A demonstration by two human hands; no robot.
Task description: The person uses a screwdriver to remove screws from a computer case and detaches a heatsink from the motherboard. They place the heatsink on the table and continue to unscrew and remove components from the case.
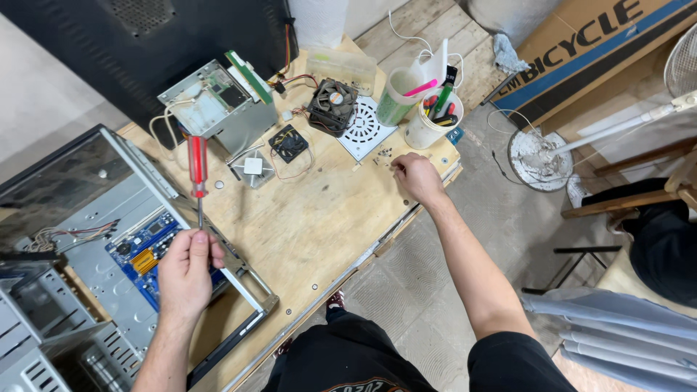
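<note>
While L hand grips red screwdriver by its shaft, R hand pinches at small screws.

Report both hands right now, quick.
Left hand: closed around the shaft of a red-handled screwdriver, handle pointing up.
Right hand: fingers curled at small screws on the wooden table; whether it grips one cannot be told.

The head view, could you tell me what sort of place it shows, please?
Probably a makeshift home repair workshop: an open computer case on a plywood bench, loose cooling fans, and a red screwdriver in the left hand.
</note>
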